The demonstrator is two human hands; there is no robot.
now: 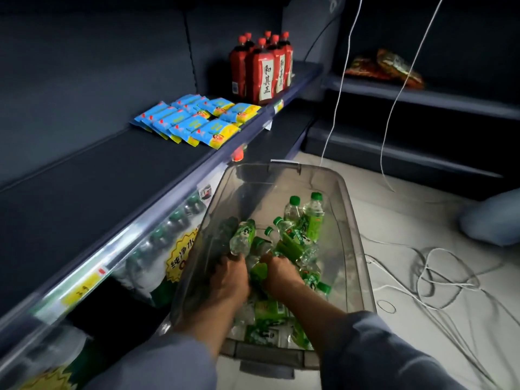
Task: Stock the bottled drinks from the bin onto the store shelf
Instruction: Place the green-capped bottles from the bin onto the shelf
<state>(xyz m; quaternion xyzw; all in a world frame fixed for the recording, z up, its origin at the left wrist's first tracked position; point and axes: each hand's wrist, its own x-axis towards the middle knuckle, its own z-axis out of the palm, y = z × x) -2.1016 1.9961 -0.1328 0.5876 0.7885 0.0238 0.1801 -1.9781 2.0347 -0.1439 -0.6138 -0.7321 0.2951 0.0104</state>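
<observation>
Both hands reach into the clear grey plastic bin (346, 209), which stands on the floor beside the dark blue store shelf (92, 175). The left hand (229, 273) grips a clear, green-labelled drink bottle (242, 237) by its base. The right hand (278, 270) has its fingers curled down among the heap of green-capped bottles (302, 226); which one it holds cannot be told. On the shelf lie blue and yellow snack packets (197, 121) and beyond them stand red-capped dark bottles (261, 68). White cables (439, 280) trail across the floor.
</observation>
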